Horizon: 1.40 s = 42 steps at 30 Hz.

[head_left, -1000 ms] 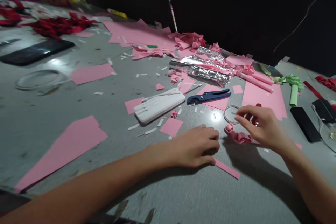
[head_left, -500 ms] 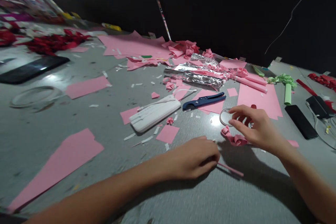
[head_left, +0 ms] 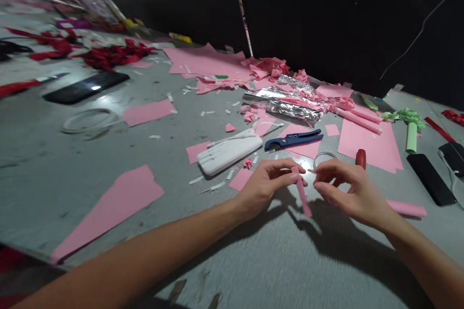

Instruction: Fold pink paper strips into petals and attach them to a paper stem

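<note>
Paper strip, narrow and pink, is pinched close to its upper end by the left hand, above the worktop and between the two hands; the hold sits at one end probably so that the rest of the length hangs free on the side toward the right hand. The left thumb and fingers are closed down on the paper; the right hand is part-open, thumb and forefinger parted, the other fingers loosely curled, with no hold visible in the gap; whether anything lies beneath that hand, I cannot tell.

Just beyond the right fingers are a thin pale ring and a red-topped object, its lower part hidden; a pink paper roll shows past the right wrist. Ahead of the left hand lie a white power bank and a dark blue plier-shaped cutter, the latter partly over pink paper, presumably kept within reach; a small pink paper rosette sits beside the power bank.

Farther out come crinkled silver foil, large pink sheets near the dark wall, a black smartphone and a green paper tube; crumpled red strips lie far left, perhaps set aside to leave working room.
</note>
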Motion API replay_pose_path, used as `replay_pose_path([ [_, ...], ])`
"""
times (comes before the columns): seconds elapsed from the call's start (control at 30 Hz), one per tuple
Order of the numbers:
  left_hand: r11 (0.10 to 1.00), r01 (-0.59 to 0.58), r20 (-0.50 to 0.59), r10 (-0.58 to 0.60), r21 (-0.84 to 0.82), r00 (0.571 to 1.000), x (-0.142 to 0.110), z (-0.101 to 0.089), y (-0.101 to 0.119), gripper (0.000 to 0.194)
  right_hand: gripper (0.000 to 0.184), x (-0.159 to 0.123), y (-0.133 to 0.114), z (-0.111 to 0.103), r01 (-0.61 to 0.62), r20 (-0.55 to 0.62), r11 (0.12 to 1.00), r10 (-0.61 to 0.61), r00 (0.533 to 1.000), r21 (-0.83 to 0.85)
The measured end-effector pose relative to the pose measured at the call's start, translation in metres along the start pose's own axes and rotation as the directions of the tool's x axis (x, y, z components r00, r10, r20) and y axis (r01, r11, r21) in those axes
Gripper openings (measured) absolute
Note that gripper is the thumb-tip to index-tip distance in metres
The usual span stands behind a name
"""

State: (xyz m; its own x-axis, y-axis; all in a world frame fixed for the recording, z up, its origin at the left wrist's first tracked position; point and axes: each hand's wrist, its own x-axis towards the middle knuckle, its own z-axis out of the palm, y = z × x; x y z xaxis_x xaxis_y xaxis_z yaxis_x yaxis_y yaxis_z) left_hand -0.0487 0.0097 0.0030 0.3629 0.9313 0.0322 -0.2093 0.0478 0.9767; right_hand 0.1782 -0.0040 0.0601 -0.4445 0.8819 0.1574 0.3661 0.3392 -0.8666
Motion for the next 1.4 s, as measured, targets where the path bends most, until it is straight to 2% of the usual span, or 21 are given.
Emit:
replay_pose_path([
  [0.07,0.999,0.051,0.075,-0.051,-0.003,0.996,-0.001,0.001,0.003,0.024,0.006,0.000,-0.006,-0.007,-0.003,-0.004,1.000,0.003,1.000,-0.010],
  [0.13,0.995,0.078,0.120,-0.085,0.062,0.989,-0.002,0.002,0.004,0.029,0.011,0.000,-0.013,-0.012,-0.020,0.030,0.999,0.021,0.999,-0.038],
  [0.27,0.977,-0.007,0.155,-0.026,0.211,0.988,-0.001,0.002,0.003,0.026,0.015,0.000,-0.016,-0.013,-0.062,0.133,0.987,0.082,0.988,-0.148],
  [0.33,0.978,-0.018,0.213,-0.027,0.209,0.977,0.000,0.002,0.001,0.026,0.016,0.000,-0.012,-0.011,-0.056,0.157,0.977,0.089,0.984,-0.203],
  [0.43,0.988,0.123,0.344,-0.147,0.092,0.927,-0.001,0.002,-0.004,0.030,0.016,0.000,-0.004,-0.008,-0.038,0.171,0.960,0.088,0.981,-0.276],
  [0.5,0.973,0.225,0.390,-0.226,0.050,0.893,-0.001,0.003,-0.007,0.032,0.015,0.000,0.000,-0.008,-0.019,0.171,0.947,0.078,0.982,-0.320],
  [0.57,0.961,0.263,0.371,-0.275,0.083,0.887,-0.002,0.002,-0.010,0.033,0.015,-0.001,0.002,-0.008,0.002,0.172,0.931,0.066,0.983,-0.366],
  [0.67,0.946,0.256,0.317,-0.309,0.198,0.897,-0.001,0.002,-0.011,0.041,0.015,-0.001,0.004,-0.007,0.019,0.185,0.905,0.066,0.980,-0.425],
  [0.73,0.936,0.219,0.296,-0.299,0.275,0.907,0.000,0.002,-0.009,0.044,0.014,-0.001,0.005,-0.005,0.025,0.193,0.894,0.070,0.979,-0.448],
  [0.87,0.923,0.130,0.281,-0.241,0.361,0.929,-0.002,0.003,-0.004,0.035,0.013,-0.001,0.012,-0.001,0.019,0.187,0.877,0.081,0.979,-0.481],
  [1.13,0.941,0.229,0.306,-0.302,0.250,0.903,-0.004,0.007,-0.005,0.040,0.012,-0.001,0.021,0.004,0.005,0.165,0.871,0.087,0.982,-0.492],
  [1.4,0.948,0.215,0.315,-0.283,0.234,0.906,-0.004,0.005,-0.010,0.042,0.015,-0.002,0.021,0.006,0.017,0.158,0.860,0.074,0.985,-0.511],
])
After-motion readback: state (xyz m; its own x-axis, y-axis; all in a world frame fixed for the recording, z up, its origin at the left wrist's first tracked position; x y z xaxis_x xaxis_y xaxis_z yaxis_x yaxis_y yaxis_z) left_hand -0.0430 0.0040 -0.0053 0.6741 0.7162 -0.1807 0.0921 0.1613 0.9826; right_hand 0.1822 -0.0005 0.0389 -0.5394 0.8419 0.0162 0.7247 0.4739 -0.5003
